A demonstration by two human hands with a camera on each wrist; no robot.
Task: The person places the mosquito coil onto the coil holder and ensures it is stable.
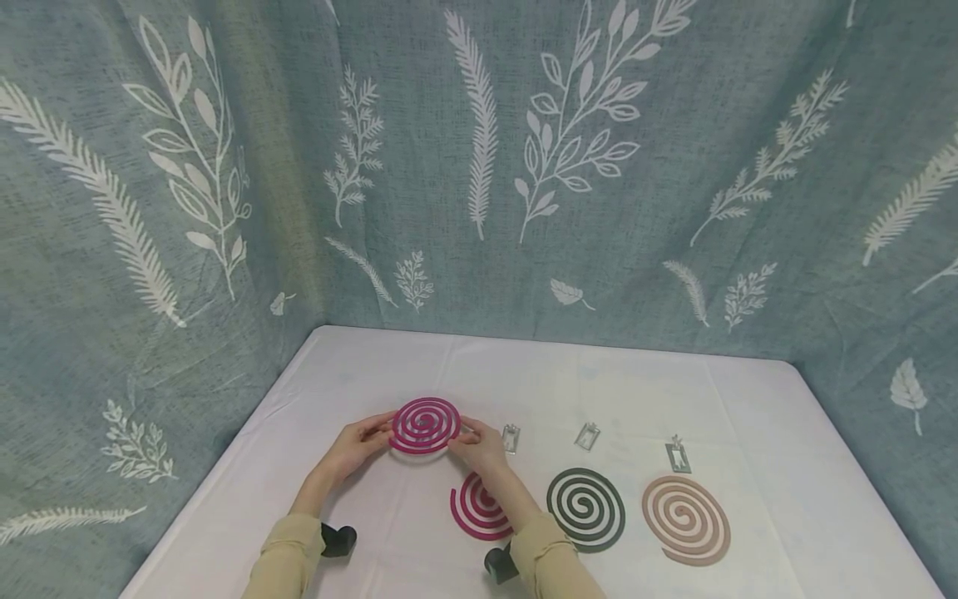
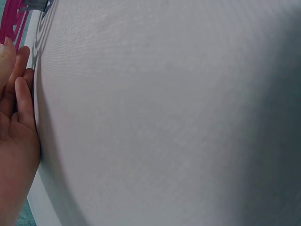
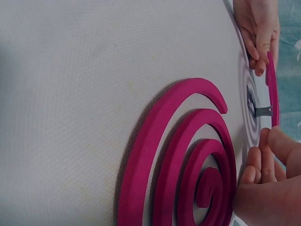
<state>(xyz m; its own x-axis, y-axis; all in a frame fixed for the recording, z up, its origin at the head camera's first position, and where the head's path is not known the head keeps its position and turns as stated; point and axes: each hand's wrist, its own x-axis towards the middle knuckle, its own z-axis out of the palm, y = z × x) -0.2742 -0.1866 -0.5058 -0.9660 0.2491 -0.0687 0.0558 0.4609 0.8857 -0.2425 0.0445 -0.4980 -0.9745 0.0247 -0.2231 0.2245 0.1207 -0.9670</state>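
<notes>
No text, label, brand, number or sign can be read in any of the three views.

In head view, the pink spiral (image 1: pixel 479 509) just nearer than the held coil (image 1: pixel 424 427) is kinda half-blocked by the right forearm (image 1: pixel 516 497).
</notes>
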